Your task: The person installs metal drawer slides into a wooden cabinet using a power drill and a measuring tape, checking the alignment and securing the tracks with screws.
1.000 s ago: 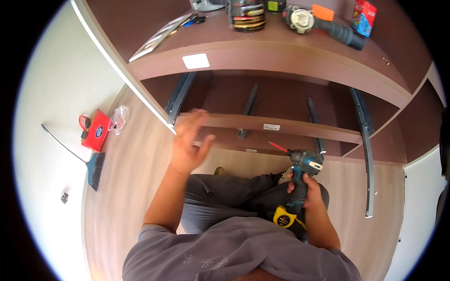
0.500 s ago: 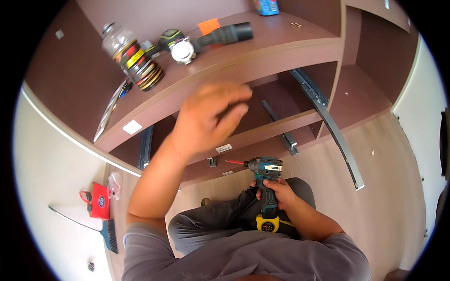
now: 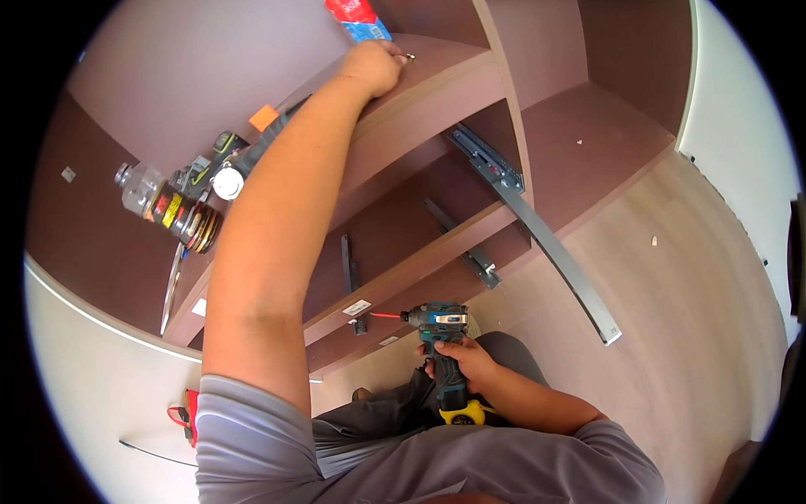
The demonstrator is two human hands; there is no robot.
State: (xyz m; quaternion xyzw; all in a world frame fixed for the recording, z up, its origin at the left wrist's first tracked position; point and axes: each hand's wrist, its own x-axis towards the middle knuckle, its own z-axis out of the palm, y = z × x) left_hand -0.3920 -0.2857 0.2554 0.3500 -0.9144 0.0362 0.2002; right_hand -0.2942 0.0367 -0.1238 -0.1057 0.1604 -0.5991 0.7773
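My left hand (image 3: 370,67) is stretched up onto the upper cabinet shelf, its fingers curled down together against the board. Small brass-coloured pieces (image 3: 410,58), perhaps screws, lie right at its fingertips; whatever sits between the fingers is hidden. A red and blue packet (image 3: 359,20) stands just behind that hand. Low in front of my body, my right hand (image 3: 467,363) grips the handle of a dark teal cordless impact driver (image 3: 437,321). Its long red bit (image 3: 386,315) points left toward the lower cabinet board. A yellow tape measure (image 3: 461,413) shows just below the driver.
On the shelf's left side stand a clear bottle (image 3: 143,189) with stacked tape rolls and a black-and-green tool (image 3: 222,151). A metal drawer slide (image 3: 558,252) sticks far out of the cabinet at right. Shorter slides (image 3: 460,244) are fixed inside the lower bays.
My left hand has gone from in front of the shelf edge up to the small brass pieces. The view has turned rightward. My right hand keeps hold of the driver.
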